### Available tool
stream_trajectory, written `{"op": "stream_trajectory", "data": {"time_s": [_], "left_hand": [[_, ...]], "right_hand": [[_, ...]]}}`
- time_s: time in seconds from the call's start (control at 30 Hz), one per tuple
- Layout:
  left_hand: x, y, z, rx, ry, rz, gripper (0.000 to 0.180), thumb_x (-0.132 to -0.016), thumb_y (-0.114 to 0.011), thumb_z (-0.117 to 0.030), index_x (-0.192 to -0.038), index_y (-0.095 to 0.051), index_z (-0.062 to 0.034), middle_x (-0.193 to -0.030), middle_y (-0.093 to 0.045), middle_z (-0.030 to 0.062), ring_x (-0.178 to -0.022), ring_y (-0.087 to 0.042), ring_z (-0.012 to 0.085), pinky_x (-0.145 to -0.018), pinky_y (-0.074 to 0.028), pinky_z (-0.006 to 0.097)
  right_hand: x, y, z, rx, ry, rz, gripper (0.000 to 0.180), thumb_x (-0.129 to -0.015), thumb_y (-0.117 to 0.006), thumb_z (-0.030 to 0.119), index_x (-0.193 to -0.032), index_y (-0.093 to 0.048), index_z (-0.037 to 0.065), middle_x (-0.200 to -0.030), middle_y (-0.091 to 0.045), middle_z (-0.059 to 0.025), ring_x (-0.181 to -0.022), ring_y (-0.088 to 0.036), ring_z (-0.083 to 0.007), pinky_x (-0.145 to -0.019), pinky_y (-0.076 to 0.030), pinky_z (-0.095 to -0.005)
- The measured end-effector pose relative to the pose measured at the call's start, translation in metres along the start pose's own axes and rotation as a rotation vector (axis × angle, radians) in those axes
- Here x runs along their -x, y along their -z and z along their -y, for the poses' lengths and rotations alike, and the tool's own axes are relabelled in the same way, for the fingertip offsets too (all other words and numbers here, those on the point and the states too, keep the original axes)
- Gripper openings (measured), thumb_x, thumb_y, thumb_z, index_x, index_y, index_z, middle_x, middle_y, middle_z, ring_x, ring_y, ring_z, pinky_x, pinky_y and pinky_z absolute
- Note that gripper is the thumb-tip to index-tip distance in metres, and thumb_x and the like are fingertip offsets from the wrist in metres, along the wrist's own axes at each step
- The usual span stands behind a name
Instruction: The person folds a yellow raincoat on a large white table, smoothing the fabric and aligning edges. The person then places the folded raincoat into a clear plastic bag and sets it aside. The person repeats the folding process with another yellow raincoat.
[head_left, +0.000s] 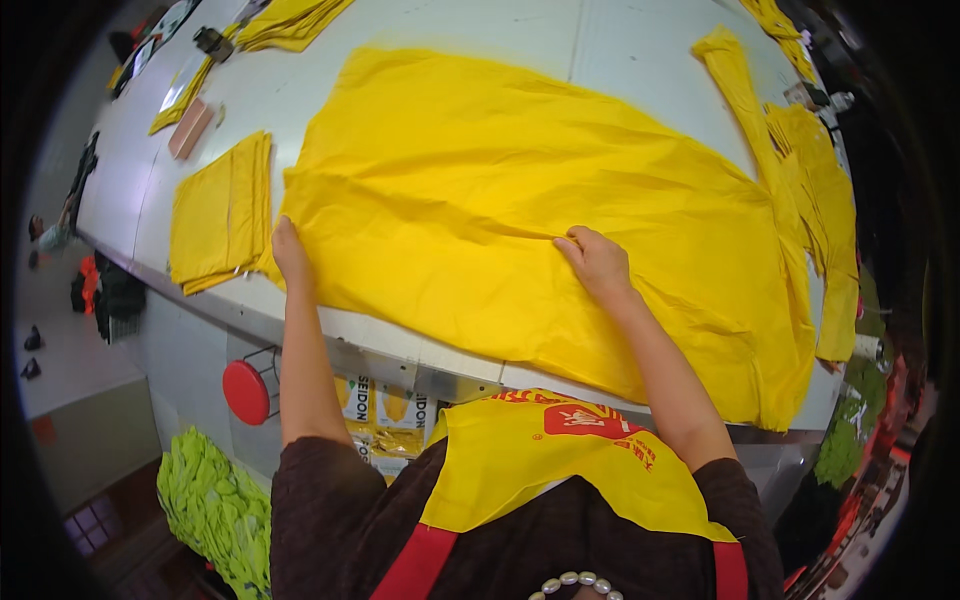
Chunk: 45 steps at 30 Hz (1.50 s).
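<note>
A large yellow fabric piece point(480, 160) lies spread and wrinkled across the white table; whether it is a finished garment I cannot make out. At its left edge my left hand point(291, 255) is closed on the cloth, its fingers partly hidden. My right hand point(598, 264) pinches a raised crease near the middle of the fabric, thumb and fingers together. Just left of my left hand sits a neat stack of folded yellow pieces point(218, 215).
The white table point(440, 348) ends in front of me. More yellow pieces point(815, 200) lie along its right side and at the far left. A pinkish block point(190, 128) rests beyond the stack. A red stool point(245, 392) and a lime-green heap point(215, 500) stand below left.
</note>
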<state>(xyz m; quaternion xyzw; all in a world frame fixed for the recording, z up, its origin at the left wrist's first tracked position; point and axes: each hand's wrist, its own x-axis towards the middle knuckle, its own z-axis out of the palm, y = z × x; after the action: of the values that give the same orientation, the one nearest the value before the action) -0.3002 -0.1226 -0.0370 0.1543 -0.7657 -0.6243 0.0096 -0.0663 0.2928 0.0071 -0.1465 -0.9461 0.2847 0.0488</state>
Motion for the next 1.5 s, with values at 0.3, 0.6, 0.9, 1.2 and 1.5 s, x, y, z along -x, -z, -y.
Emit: {"op": "stream_trajectory", "data": {"time_s": [0.3, 0.6, 0.9, 1.2, 1.5], "left_hand": [[0.042, -0.017, 0.018, -1.335, -0.455, 0.122, 0.074, -0.082, -0.047, -0.056, -0.141, -0.022, -0.0207, -0.148, -0.017, 0.0076, -0.136, -0.013, 0.0271, -0.097, -0.011, 0.066], [0.067, 0.041, 0.039, -1.021, -0.251, -0.306, 0.078, -0.075, -0.067, -0.038, -0.133, -0.030, -0.0013, -0.127, -0.038, 0.0271, -0.117, -0.037, 0.0395, -0.095, -0.035, 0.045], [0.035, 0.038, 0.034, -0.063, 0.285, -0.382, 0.053, -0.071, -0.069, -0.011, -0.116, -0.048, 0.0074, -0.106, -0.057, 0.0208, -0.085, -0.059, 0.0302, -0.074, -0.051, 0.034], [0.087, 0.085, 0.057, -0.383, -0.001, -0.422, 0.043, -0.073, -0.064, -0.007, -0.111, -0.050, 0.0094, -0.108, -0.057, 0.0199, -0.088, -0.058, 0.0326, -0.078, -0.049, 0.037], [0.211, -0.232, -0.060, -0.566, -0.588, 0.307, 0.041, -0.083, -0.061, -0.019, -0.118, -0.050, -0.0002, -0.122, -0.048, 0.0186, -0.114, -0.044, 0.0313, -0.096, -0.035, 0.038]], "right_hand": [[0.071, -0.018, 0.010, 0.177, 0.533, 0.258, 0.065, -0.080, -0.052, 0.050, -0.133, -0.039, 0.013, -0.140, -0.031, -0.0128, -0.131, -0.023, -0.0329, -0.103, -0.018, -0.0560], [0.185, 0.109, -0.056, 0.244, 0.080, 0.406, 0.074, -0.069, -0.067, 0.028, -0.133, -0.035, 0.009, -0.141, -0.024, -0.0206, -0.131, -0.021, -0.0374, -0.102, -0.019, -0.0547], [0.306, 0.139, -0.189, 0.692, -0.106, 0.210, 0.057, -0.074, -0.056, 0.006, -0.128, -0.040, 0.007, -0.133, -0.038, -0.0179, -0.123, -0.036, -0.0343, -0.094, -0.033, -0.0492], [0.326, 0.178, -0.185, 0.486, -0.094, 0.397, 0.048, -0.079, -0.049, 0.004, -0.126, -0.041, 0.003, -0.131, -0.043, -0.0139, -0.115, -0.046, -0.0326, -0.087, -0.043, -0.0426], [0.102, 0.242, -0.209, -0.303, -0.055, 0.273, 0.024, -0.080, -0.054, 0.021, -0.097, -0.059, 0.004, -0.082, -0.063, -0.0150, -0.071, -0.060, -0.0255, -0.066, -0.047, -0.0335]]}}
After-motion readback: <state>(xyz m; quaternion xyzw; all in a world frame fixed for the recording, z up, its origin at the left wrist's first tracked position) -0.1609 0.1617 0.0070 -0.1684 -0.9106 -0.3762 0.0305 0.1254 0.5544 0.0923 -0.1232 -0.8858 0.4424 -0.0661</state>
